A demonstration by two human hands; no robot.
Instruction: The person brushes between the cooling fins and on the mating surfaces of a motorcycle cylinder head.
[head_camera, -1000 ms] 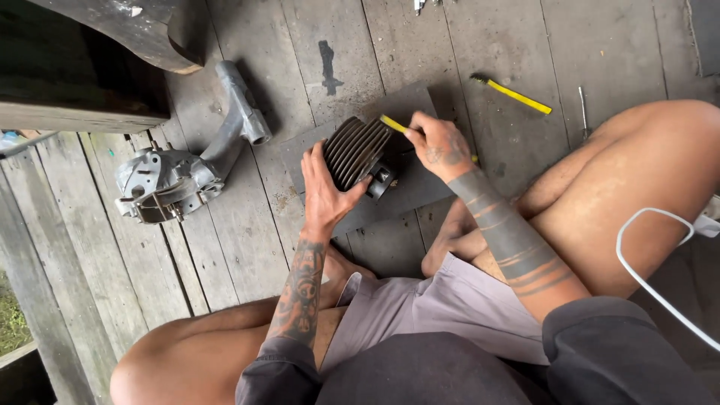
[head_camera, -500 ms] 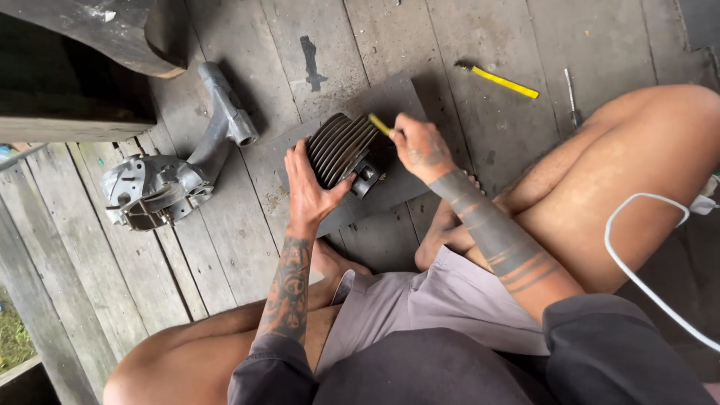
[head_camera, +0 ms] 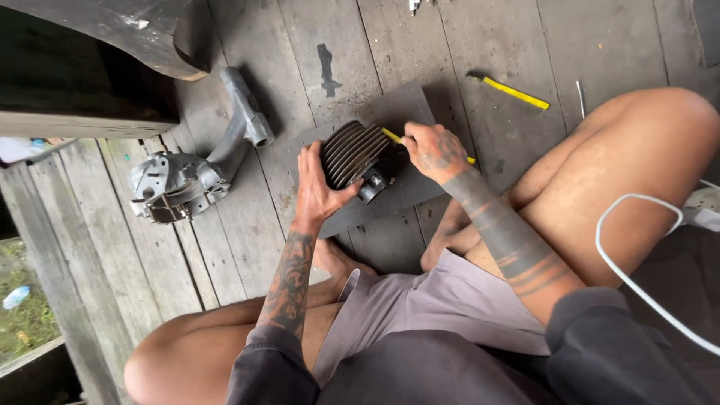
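While left hand (head_camera: 319,191) steadies finned cylinder (head_camera: 352,154), right hand (head_camera: 433,150) (yellow tool (head_camera: 391,136)) at edge.

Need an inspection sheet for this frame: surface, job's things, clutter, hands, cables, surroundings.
Surface: weathered grey plank floor; a dark mat lies on it under the work.
Job's things: finned metal cylinder on the mat; yellow-handled tool at its right side.
Clutter: grey metal casing with a tube arm to the left; second yellow-handled tool and a thin metal rod further out.
Hands: left hand grips the cylinder; right hand holds the yellow-handled tool against it.
Cables: white cable loops over the right thigh.
Surroundings: dark wooden beam upper left; grass past the floor's edge.
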